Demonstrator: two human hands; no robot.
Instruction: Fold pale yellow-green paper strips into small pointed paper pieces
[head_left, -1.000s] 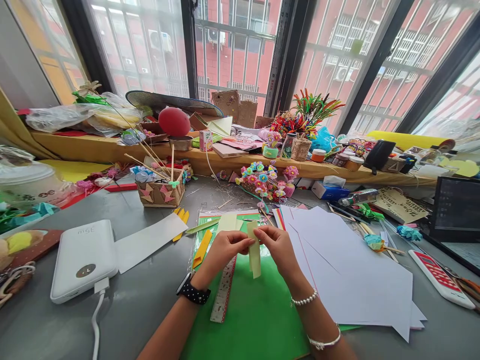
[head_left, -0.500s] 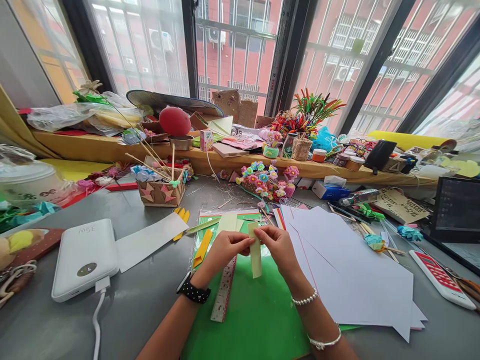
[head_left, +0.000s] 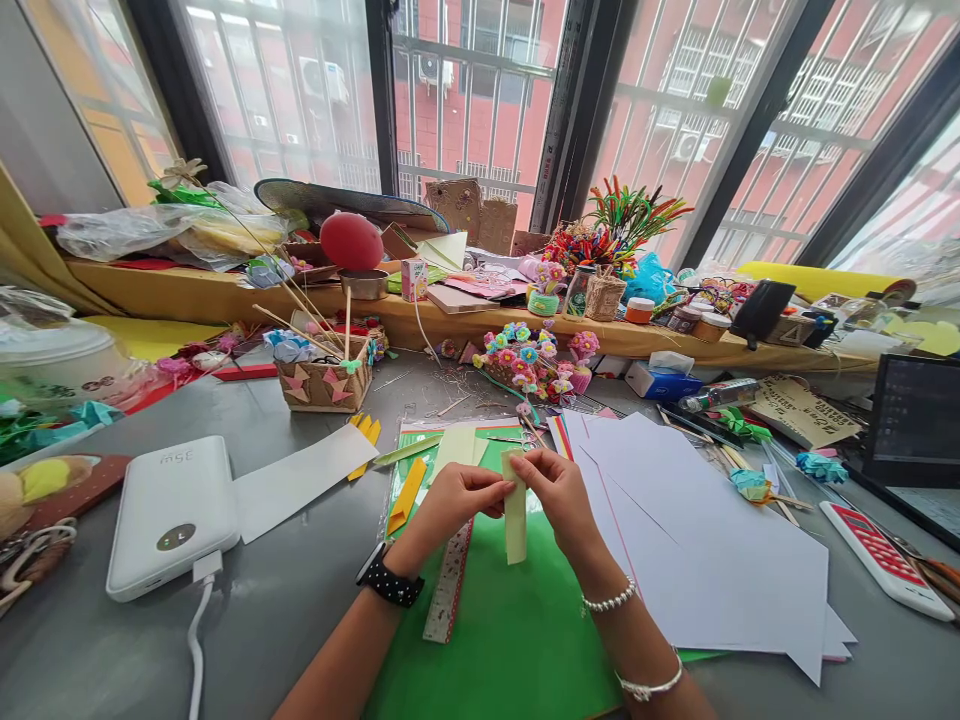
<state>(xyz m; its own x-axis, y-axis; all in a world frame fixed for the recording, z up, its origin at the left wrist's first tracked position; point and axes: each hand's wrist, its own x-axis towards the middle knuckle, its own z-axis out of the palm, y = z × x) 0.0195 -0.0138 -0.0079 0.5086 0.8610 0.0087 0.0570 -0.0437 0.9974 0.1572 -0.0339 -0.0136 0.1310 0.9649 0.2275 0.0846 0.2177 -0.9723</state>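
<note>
A narrow pale yellow paper strip (head_left: 515,520) hangs upright above a green sheet (head_left: 517,630) on the grey table. My left hand (head_left: 454,500) pinches the strip's upper part from the left, its fingers closed. From the right, my right hand (head_left: 559,497) grips the same upper part with fingers closed. A ruler (head_left: 448,585) lies on the green sheet just below my left hand. A black watch sits on my left wrist and bead bracelets on my right.
A stack of white paper sheets (head_left: 697,540) lies to the right, a white power bank (head_left: 169,515) with a cable to the left. A cardboard basket (head_left: 322,385), paper flowers (head_left: 529,360), a calculator (head_left: 881,555) and a laptop (head_left: 911,415) crowd the far and right sides.
The strip has slipped slightly lower between my fingers. Both hands stay in nearly the same place.
</note>
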